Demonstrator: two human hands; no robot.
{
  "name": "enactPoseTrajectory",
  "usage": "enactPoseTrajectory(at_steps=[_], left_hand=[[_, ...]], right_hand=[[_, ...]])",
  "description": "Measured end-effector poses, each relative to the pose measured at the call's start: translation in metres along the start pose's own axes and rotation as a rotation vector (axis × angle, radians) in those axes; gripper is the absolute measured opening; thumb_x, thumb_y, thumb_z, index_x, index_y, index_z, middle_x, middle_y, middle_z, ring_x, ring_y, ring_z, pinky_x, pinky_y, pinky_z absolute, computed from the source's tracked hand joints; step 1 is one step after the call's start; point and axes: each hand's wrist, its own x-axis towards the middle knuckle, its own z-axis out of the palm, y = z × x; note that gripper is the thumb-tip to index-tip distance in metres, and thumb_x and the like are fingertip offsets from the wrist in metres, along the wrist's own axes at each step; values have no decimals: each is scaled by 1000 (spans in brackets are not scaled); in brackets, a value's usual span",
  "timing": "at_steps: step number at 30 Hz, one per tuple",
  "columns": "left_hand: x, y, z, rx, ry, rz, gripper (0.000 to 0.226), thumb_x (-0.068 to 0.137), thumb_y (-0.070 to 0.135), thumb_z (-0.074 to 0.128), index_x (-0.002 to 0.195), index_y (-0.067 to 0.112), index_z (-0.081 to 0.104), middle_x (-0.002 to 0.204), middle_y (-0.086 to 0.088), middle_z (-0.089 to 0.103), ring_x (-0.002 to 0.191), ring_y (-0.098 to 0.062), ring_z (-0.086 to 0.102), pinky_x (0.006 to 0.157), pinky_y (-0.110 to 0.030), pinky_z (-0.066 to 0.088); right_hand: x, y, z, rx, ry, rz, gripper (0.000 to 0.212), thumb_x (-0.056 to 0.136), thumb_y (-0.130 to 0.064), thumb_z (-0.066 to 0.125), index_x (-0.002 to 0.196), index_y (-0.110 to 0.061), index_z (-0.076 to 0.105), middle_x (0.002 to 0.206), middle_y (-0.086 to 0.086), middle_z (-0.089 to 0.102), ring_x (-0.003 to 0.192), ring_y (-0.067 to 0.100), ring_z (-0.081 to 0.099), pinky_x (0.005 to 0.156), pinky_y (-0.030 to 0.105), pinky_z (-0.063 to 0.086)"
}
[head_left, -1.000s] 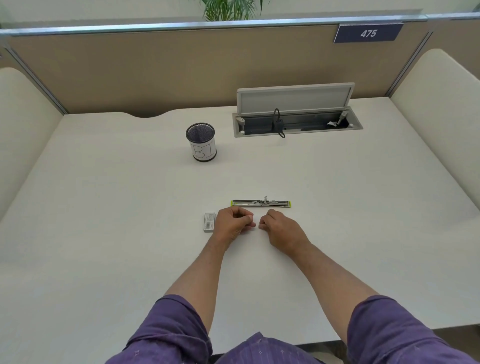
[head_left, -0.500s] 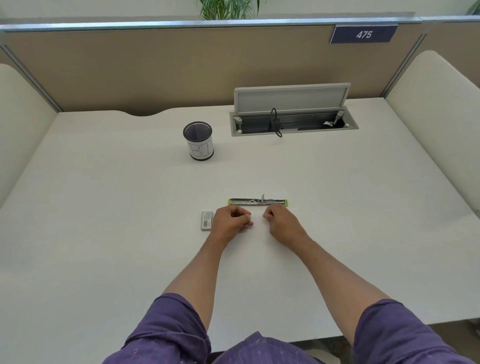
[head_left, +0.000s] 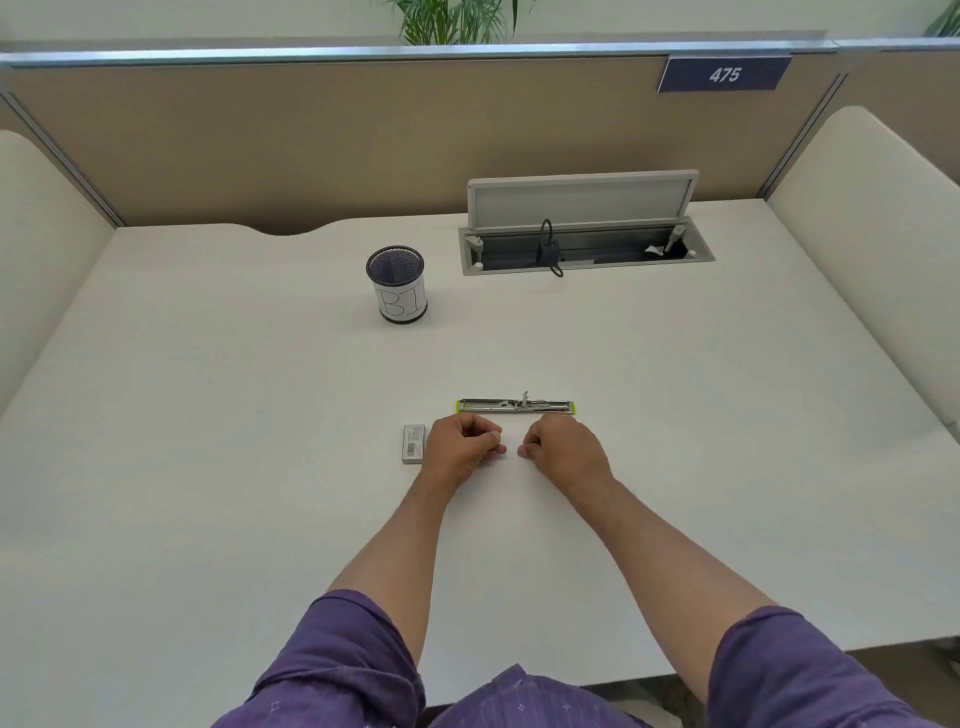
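Note:
A long metal stapler (head_left: 516, 406) with green ends lies opened flat on the white desk (head_left: 208, 467). Just in front of it, my left hand (head_left: 460, 449) and my right hand (head_left: 563, 452) rest on the desk with fingers curled and thumbs against fingertips. The two hands face each other across a small gap. Anything pinched in them is too small to make out. A small grey staple box (head_left: 413, 443) lies right beside my left hand.
A black mesh pen cup (head_left: 397, 285) with a white label stands further back on the left. An open cable hatch (head_left: 584, 244) with a black cord sits at the back. Beige partition walls enclose the desk on three sides.
My hands were nearly touching a second ago and have drawn slightly apart. The stapler and the staple box have not moved.

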Motion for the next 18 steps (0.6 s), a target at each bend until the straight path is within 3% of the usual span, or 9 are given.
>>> enactPoseTrajectory(at_steps=[4, 8, 14, 18], left_hand=[[0, -1, 0, -5, -1, 5, 3, 85, -5, 70, 88, -6, 70, 76, -14, 71, 65, -18, 74, 61, -24, 58], [1, -1, 1, 9, 6, -5, 9, 85, -4, 69, 92, -10, 70, 77, -15, 71, 67, -20, 74, 61, -24, 57], [2, -2, 1, 15, 5, -1, 9, 86, -5, 69, 92, -10, 69, 78, -16, 71, 68, -21, 74, 70, -33, 59], [2, -1, 1, 15, 3, -5, 8, 86, -6, 68, 92, -11, 68, 76, -15, 70, 66, -20, 74, 67, -31, 58]], right_hand=[[-16, -9, 19, -253, 106, -79, 15, 100, -16, 55, 101, -9, 68, 104, 9, 63, 97, 30, 65, 71, 39, 49], [-21, -12, 24, -217, 113, -61, 13, 96, -5, 52, 98, -9, 64, 103, 8, 61, 96, 29, 62, 67, 38, 46], [-13, -15, 17, -231, 75, -87, 13, 97, -6, 52, 98, -9, 65, 104, 8, 61, 97, 29, 62, 66, 35, 40], [-10, -15, 15, -247, 40, -99, 13, 97, -7, 51, 102, -8, 63, 107, 9, 59, 100, 29, 61, 68, 36, 41]])
